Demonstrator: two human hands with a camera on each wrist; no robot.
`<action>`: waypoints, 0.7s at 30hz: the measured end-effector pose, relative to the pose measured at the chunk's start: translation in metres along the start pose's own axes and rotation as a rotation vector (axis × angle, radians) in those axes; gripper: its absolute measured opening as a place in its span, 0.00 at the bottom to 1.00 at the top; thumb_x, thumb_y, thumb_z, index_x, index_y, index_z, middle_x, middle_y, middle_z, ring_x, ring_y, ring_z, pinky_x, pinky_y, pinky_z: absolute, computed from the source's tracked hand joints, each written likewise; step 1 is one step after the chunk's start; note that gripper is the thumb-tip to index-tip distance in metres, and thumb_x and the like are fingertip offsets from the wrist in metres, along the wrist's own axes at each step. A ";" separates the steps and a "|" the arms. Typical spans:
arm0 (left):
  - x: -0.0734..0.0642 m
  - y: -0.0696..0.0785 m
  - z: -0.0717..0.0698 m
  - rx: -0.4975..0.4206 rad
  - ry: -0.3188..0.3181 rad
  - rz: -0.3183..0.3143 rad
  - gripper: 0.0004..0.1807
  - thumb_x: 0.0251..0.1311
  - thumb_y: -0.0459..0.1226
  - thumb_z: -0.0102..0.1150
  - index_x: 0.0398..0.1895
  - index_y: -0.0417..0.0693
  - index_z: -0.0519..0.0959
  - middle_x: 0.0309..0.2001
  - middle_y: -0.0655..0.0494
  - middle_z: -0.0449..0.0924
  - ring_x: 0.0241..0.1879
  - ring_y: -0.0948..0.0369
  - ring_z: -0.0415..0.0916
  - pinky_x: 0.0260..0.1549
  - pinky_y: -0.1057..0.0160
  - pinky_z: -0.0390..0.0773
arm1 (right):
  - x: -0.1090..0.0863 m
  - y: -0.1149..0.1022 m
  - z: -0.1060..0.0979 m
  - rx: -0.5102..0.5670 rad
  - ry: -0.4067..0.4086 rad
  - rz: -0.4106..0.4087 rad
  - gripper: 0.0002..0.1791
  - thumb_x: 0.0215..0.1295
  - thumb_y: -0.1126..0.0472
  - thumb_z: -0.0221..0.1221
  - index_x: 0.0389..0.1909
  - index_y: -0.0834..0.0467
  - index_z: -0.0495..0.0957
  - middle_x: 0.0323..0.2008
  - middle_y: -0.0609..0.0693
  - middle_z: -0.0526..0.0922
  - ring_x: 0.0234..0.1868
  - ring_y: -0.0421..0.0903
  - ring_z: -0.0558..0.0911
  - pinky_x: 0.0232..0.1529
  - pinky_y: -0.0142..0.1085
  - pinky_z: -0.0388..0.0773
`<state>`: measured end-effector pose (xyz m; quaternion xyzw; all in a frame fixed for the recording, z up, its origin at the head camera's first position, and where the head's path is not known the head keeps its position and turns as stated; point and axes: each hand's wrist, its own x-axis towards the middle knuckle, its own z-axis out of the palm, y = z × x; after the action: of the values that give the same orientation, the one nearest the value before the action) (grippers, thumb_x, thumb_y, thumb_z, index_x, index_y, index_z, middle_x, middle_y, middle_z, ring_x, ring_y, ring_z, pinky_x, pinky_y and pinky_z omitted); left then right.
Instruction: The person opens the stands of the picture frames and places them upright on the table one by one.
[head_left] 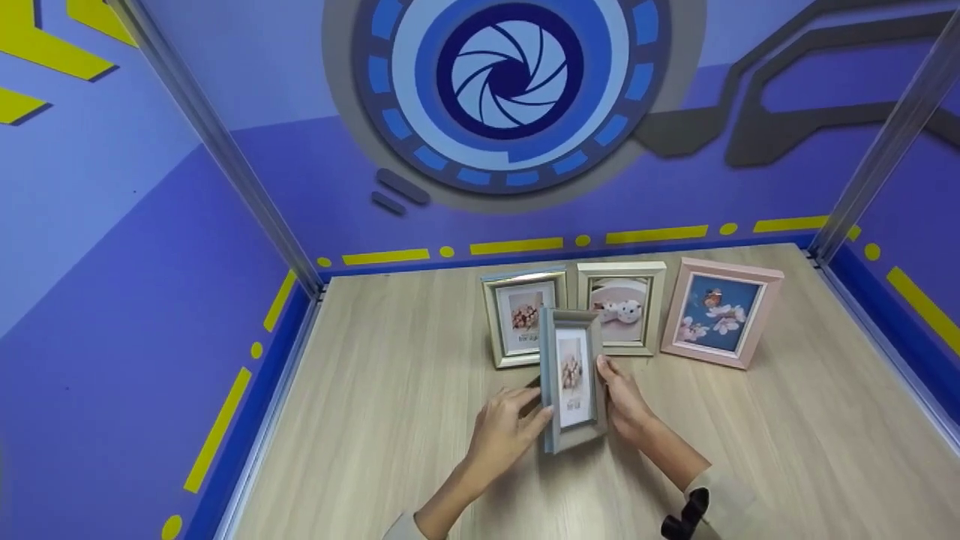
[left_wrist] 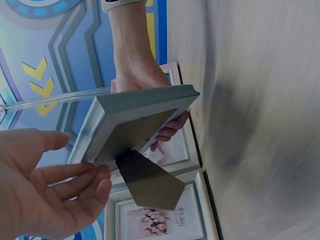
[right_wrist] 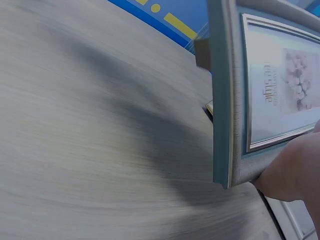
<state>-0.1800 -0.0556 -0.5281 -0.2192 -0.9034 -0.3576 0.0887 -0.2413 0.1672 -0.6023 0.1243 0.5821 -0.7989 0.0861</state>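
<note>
A grey-blue picture frame [head_left: 574, 375] with a flower print is held tilted above the table. My right hand [head_left: 626, 397] grips its right side; in the left wrist view, that hand's fingers curl round to the frame's back. My left hand [head_left: 506, 431] is at the opposite edge, its thumb extended beside the frame and its fingertips touching the back edge. A dark stand leg [left_wrist: 150, 182] sticks out from the frame's back. Just behind stand a gold-edged frame [head_left: 499, 322] and a cream frame [head_left: 649, 315], both partly covered by the held one.
A pink frame [head_left: 757, 322] with a blossom picture stands at the right of the row. The wood-grain table [head_left: 375, 390] is bordered by a purple back wall [head_left: 300, 187] and side panels with metal posts [head_left: 225, 150].
</note>
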 end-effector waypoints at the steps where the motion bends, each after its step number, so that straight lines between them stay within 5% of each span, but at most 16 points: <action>1: -0.001 -0.002 0.001 0.001 -0.019 -0.031 0.22 0.66 0.48 0.64 0.52 0.40 0.86 0.47 0.47 0.90 0.46 0.54 0.87 0.48 0.56 0.86 | 0.000 0.000 0.001 -0.007 0.013 -0.004 0.30 0.84 0.54 0.38 0.77 0.69 0.51 0.75 0.64 0.54 0.79 0.55 0.49 0.82 0.47 0.42; 6: -0.007 -0.014 0.006 -0.010 -0.057 -0.132 0.21 0.57 0.48 0.73 0.46 0.43 0.87 0.31 0.54 0.89 0.26 0.65 0.82 0.28 0.70 0.79 | -0.003 0.001 0.005 -0.049 0.039 -0.026 0.28 0.83 0.53 0.44 0.72 0.68 0.57 0.69 0.61 0.62 0.76 0.54 0.53 0.81 0.48 0.44; 9: -0.010 -0.022 0.007 -0.036 -0.046 -0.161 0.19 0.55 0.44 0.75 0.44 0.41 0.87 0.30 0.53 0.88 0.27 0.65 0.83 0.28 0.71 0.80 | -0.005 0.001 0.006 -0.067 0.045 -0.025 0.26 0.82 0.52 0.45 0.69 0.66 0.61 0.61 0.56 0.70 0.71 0.51 0.62 0.77 0.45 0.55; 14: -0.012 -0.033 0.007 -0.111 -0.034 -0.186 0.17 0.55 0.39 0.74 0.44 0.38 0.86 0.31 0.51 0.87 0.28 0.64 0.83 0.28 0.71 0.81 | -0.008 0.000 0.007 -0.073 0.061 -0.020 0.21 0.79 0.49 0.51 0.63 0.59 0.69 0.46 0.43 0.77 0.49 0.41 0.74 0.53 0.35 0.71; 17: -0.013 -0.040 0.005 -0.146 -0.020 -0.191 0.16 0.56 0.36 0.72 0.45 0.36 0.85 0.31 0.50 0.87 0.29 0.64 0.83 0.29 0.71 0.81 | -0.009 -0.002 0.008 -0.072 0.058 -0.016 0.25 0.77 0.48 0.54 0.65 0.59 0.69 0.47 0.43 0.79 0.45 0.40 0.76 0.47 0.34 0.75; 21: -0.013 -0.050 0.003 -0.161 0.010 -0.207 0.12 0.56 0.32 0.70 0.44 0.36 0.85 0.32 0.49 0.87 0.31 0.61 0.83 0.32 0.70 0.82 | -0.011 -0.005 0.010 -0.148 0.046 -0.017 0.31 0.76 0.47 0.56 0.72 0.60 0.66 0.60 0.54 0.78 0.51 0.42 0.78 0.54 0.39 0.79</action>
<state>-0.1910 -0.0904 -0.5648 -0.1295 -0.8892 -0.4372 0.0382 -0.2335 0.1587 -0.5920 0.1310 0.6425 -0.7513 0.0748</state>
